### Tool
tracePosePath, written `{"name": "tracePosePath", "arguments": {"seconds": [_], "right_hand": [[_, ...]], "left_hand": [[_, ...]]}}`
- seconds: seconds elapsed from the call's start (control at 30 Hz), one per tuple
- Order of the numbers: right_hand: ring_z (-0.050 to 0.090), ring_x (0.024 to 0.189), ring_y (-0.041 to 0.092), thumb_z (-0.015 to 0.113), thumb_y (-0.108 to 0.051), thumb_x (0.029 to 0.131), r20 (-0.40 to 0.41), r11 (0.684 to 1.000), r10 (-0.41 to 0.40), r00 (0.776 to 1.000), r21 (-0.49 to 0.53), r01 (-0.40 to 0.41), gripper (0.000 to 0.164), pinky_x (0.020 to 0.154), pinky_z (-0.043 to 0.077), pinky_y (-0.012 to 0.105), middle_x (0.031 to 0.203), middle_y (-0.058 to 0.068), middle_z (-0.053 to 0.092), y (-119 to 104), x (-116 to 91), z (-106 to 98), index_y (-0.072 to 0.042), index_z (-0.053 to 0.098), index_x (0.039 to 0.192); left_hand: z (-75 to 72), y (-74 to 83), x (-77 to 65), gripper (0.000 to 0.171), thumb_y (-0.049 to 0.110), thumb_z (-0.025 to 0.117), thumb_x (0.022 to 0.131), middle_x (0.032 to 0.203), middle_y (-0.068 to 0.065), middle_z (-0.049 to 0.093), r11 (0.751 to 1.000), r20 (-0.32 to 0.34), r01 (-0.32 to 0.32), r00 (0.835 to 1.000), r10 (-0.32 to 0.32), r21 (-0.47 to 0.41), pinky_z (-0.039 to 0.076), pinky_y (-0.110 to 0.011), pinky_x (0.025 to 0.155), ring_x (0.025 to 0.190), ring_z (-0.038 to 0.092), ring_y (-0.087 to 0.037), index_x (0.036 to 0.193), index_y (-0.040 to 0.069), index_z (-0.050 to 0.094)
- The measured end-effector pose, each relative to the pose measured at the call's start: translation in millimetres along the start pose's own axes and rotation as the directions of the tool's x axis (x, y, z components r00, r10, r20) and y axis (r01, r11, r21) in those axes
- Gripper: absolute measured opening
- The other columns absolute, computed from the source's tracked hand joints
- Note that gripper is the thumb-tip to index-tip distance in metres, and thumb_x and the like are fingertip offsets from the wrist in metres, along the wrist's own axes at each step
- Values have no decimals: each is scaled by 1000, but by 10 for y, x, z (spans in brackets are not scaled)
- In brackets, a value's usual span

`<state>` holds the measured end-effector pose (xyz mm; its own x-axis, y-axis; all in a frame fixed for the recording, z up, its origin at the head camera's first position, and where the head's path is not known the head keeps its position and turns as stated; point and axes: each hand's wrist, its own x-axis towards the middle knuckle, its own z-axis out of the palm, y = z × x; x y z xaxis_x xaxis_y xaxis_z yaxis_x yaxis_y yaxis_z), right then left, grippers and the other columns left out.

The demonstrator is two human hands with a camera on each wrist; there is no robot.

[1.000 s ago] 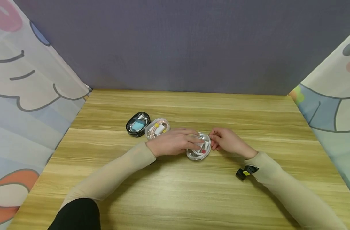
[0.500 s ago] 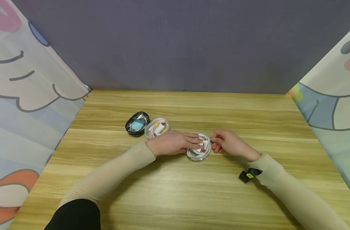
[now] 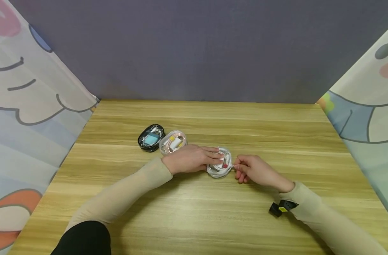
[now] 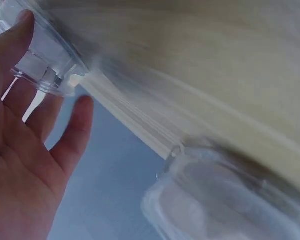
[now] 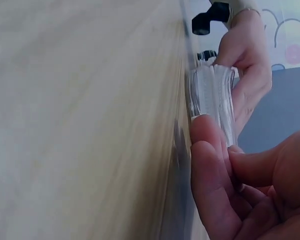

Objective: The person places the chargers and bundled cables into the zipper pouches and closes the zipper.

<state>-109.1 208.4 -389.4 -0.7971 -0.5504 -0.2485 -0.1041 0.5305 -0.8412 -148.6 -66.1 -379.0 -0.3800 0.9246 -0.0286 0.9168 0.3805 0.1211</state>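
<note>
A clear oval zip case [image 3: 219, 173] with a coiled white cable, a white block and a red bit inside lies on the wooden table. My left hand [image 3: 192, 158] grips it from the left, with fingers across its top; in the left wrist view the thumb [image 4: 21, 32] presses its side. At the right rim my right hand [image 3: 252, 169] pinches the small zipper pull between thumb and forefinger. The pull itself is mostly hidden by the fingertips. The right wrist view shows the zip band of the case [image 5: 212, 92] edge-on, just beyond these fingers.
Behind my left hand lies a clear case [image 3: 173, 141] with a pinkish cable and yellow ties. It touches a black-rimmed case [image 3: 151, 138] holding a light blue block. A grey panel [image 3: 206, 49] stands behind the table [image 3: 194, 219], with printed cloths on both sides.
My right hand has moved from the case's upper right edge down along its right rim, towards me, pinching the zipper pull. My left hand has stayed on the case.
</note>
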Motion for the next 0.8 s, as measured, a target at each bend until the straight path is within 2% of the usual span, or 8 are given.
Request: {"name": "tracePosePath", "arguments": {"seconds": [0.17,0.33,0.47,0.57,0.67,0.8], "right_hand": [[68,66,23,49,-4,104,-21,1000,-12,1000,10,12,16,57,58,34,76,8,68,1,95,-52,2,60,94],[67,65,24,50,-4,103,-59,1000,-20,998,3,20,14,56,57,34,76,9,67,4,230,-131,2,61,97],[65,66,21,51,-6,104,-91,999,-22,996,-47,18,15,56,56,32,76,6,65,-1,340,-169,-2,63,97],[64,65,19,52,-8,104,-104,994,-43,994,-101,33,15,55,55,31,73,4,64,-14,426,-181,-4,64,95],[61,63,18,52,-8,104,-107,988,-65,992,-150,49,15,54,53,30,71,3,62,-37,500,-190,-5,64,94],[58,61,15,53,-7,103,-106,979,-87,991,-193,65,15,52,51,27,68,2,60,-55,566,-196,-6,63,92]], "left_hand": [[-33,-20,-29,50,18,72,94,151,5,46,1000,-25,-8,1000,7,-26,36,-31,111,140,40,-17,142,21,58],[-82,-34,-41,45,5,68,93,146,3,53,1000,-56,-1,998,2,25,37,-34,110,133,49,-22,135,21,65],[-90,-42,-24,37,6,68,94,137,4,61,999,-80,-25,996,28,35,38,-31,109,126,54,-19,127,21,69],[-75,-52,-2,32,8,71,92,128,6,65,997,-119,-67,990,71,43,40,-27,105,120,56,-14,121,21,72],[-54,-68,17,39,6,73,89,132,6,63,993,-137,-101,985,109,65,38,-26,107,126,53,-13,126,21,71],[-36,-80,34,53,5,73,89,143,6,55,992,-104,-104,988,111,66,38,-28,108,136,46,-13,137,24,63]]}}
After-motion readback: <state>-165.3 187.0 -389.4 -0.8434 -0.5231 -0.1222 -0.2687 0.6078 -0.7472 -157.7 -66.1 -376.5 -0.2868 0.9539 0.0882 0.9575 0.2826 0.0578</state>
